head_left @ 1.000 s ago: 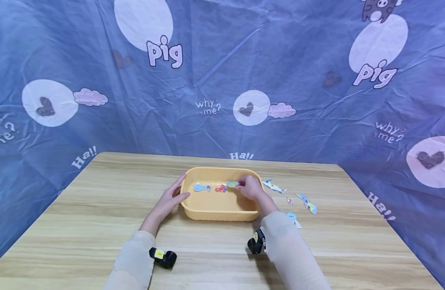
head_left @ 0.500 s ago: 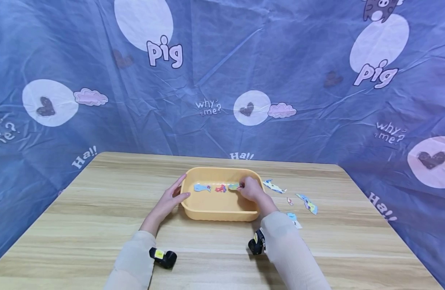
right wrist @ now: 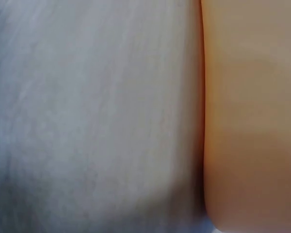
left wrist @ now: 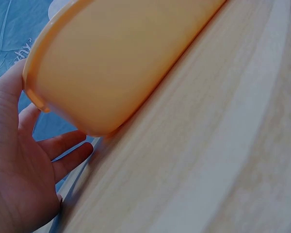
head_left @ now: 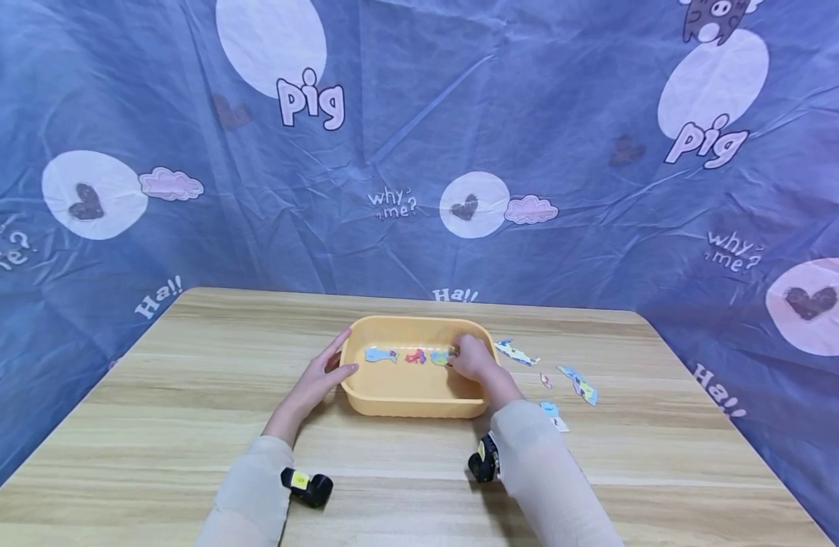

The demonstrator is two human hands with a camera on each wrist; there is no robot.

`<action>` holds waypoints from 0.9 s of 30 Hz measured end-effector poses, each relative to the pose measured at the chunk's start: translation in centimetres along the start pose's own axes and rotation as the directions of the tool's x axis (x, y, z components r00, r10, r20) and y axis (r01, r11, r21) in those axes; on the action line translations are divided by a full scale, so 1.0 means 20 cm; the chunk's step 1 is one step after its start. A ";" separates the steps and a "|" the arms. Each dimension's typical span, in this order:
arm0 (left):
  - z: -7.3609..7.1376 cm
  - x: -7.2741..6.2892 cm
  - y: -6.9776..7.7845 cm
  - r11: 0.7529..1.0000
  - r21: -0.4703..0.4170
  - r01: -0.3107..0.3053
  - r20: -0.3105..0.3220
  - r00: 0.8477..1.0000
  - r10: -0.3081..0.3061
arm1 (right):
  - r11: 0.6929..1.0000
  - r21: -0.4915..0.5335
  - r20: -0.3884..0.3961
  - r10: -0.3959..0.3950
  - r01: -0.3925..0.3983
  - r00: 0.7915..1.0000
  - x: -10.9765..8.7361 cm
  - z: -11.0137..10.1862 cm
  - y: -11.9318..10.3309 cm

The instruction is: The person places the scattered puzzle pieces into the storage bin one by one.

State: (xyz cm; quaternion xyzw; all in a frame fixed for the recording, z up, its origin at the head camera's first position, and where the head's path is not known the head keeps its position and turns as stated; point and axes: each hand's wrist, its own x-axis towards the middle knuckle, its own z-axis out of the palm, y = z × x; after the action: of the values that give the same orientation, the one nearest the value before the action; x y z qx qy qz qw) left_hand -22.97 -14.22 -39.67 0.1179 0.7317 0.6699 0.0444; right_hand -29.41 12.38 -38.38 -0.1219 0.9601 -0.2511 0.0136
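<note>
A pale orange plastic tub (head_left: 413, 399) stands on the table. My left hand (head_left: 318, 377) grips its left end, thumb over the rim and fingers against the outer wall; the left wrist view shows the spread fingers of the left hand (left wrist: 19, 160) along the wall. Inside, my right hand (head_left: 473, 357) pinches the right edge of a flat blue-green cutout (head_left: 438, 358), its fingertips partly hidden. Left of this, a red-and-purple cutout (head_left: 415, 356) and a light blue cutout (head_left: 380, 355) lie in a row. The right wrist view shows only the tub's outer wall (right wrist: 254, 116) and the table.
Right of the tub lie a white-and-blue cutout (head_left: 517, 352), a small red-and-white piece (head_left: 546, 381), a blue-and-yellow cutout (head_left: 580, 385) and a blue-and-white piece (head_left: 555, 416), partly behind the right sleeve. A blue printed cloth (head_left: 406, 258) hangs behind the wooden table (head_left: 207, 380).
The blue-green cutout has come slightly toward me and lies flatter, in line with the other two. My right fingers have shifted with it. The left hand and tub have stayed put.
</note>
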 end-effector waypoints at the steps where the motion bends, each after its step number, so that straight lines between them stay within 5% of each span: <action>1: 0.00 0.00 0.00 1.000 0.001 0.002 -0.001 1.000 -0.002 | 1.000 0.005 -0.003 0.000 0.000 1.000 0.00 0.00 0.00; 5: 0.00 0.00 0.00 1.000 0.004 0.003 -0.002 1.000 -0.003 | 0.999 0.023 -0.013 0.024 -0.024 1.000 0.01 0.00 0.00; 8: 0.00 0.00 0.00 1.000 0.002 0.004 -0.002 1.000 -0.004 | 0.998 0.020 -0.040 -0.061 0.061 0.997 0.02 0.00 0.03; 11: 0.00 0.00 0.00 1.000 -0.002 0.005 -0.001 1.000 -0.005 | 0.974 0.041 -0.089 -0.220 0.224 0.971 0.15 0.08 0.21; 14: 0.00 0.00 0.00 1.000 -0.001 0.006 0.000 1.000 -0.006 | 0.970 0.078 -0.071 -0.227 0.232 0.971 0.20 0.09 0.25; 19: 0.00 0.00 0.00 1.000 0.002 0.002 0.001 1.000 -0.002 | 0.989 0.093 -0.003 -0.117 0.117 0.993 0.05 -0.09 0.02; 27: 0.00 0.00 0.00 1.000 0.011 -0.003 0.006 1.000 0.003 | 0.978 0.074 -0.010 -0.194 0.195 0.981 -0.06 -0.23 -0.07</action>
State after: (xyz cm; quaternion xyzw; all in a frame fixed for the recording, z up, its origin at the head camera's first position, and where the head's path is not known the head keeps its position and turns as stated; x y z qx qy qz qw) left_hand -22.94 -14.28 -39.71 0.1210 0.7350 0.6657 0.0450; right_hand -28.44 13.76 -33.68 -0.2143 0.9336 -0.2871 -0.0075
